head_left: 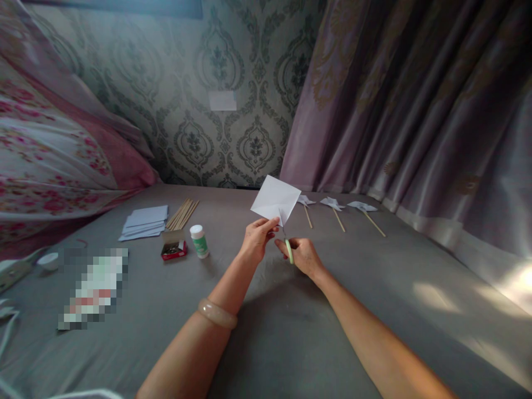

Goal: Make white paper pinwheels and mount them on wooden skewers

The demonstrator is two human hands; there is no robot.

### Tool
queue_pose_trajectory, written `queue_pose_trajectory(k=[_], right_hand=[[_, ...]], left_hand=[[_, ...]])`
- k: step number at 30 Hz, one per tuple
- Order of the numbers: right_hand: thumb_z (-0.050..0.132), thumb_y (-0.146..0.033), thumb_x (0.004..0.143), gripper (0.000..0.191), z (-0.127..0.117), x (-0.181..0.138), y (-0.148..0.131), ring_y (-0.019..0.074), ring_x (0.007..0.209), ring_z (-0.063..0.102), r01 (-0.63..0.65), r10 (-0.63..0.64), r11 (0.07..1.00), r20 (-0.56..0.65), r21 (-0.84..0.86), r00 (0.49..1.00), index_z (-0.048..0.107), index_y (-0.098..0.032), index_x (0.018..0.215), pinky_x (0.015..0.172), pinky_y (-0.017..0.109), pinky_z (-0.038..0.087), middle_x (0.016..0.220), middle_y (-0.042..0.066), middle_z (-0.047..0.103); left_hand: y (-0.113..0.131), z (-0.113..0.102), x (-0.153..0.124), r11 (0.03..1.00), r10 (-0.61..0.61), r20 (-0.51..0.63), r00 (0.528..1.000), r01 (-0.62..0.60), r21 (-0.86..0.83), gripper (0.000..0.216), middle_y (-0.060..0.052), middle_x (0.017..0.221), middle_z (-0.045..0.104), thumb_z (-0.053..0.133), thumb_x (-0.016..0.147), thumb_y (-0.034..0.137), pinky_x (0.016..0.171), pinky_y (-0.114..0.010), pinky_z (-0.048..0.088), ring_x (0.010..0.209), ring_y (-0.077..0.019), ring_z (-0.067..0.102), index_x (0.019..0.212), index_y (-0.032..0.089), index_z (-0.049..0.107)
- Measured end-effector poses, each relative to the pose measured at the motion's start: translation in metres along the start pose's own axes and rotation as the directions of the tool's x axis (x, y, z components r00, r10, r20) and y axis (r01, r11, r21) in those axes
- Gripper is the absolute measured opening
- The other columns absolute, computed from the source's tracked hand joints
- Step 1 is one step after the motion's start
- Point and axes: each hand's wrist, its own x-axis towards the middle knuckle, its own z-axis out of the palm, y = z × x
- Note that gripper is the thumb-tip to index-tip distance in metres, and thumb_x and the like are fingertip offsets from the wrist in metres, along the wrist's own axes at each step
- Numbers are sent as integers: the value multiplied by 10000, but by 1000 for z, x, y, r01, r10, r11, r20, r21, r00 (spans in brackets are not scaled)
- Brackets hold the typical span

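Observation:
A square sheet of white paper (pixel 274 197) is pinched by its lower corner in my left hand (pixel 258 237), raised above the grey surface. My right hand (pixel 305 256) grips scissors (pixel 289 250) with pale green handles. Their blades point up at the paper's lower corner, partly hidden by the paper and fingers; whether they are cutting I cannot tell. Behind my right hand, three white paper pinwheels (pixel 332 204) on wooden sticks lie in a row. A white and green bottle (pixel 199 242) stands left of my left hand.
A small red box (pixel 173 250) of small metal items lies open beside the bottle. Farther left are a stack of white paper (pixel 143 223) and several wooden sticks (pixel 183 214). A power strip (pixel 16 271) and white cable lie at the left edge. Curtains (pixel 399 100) hang at the right.

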Motion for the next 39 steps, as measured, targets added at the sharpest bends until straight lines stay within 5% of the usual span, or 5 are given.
queue_pose_trajectory(k=[39], right_hand=[[603, -657, 683, 542, 0, -3, -10, 106, 438, 440, -3, 2, 999, -35, -32, 999, 531, -170, 458, 472, 246, 328, 426, 3, 503]], left_hand=[[-3, 0, 1, 1000, 7, 22, 1000, -7, -23, 341, -3, 571, 572, 860, 458, 332, 524, -214, 363, 554, -79, 515, 597, 118, 634]])
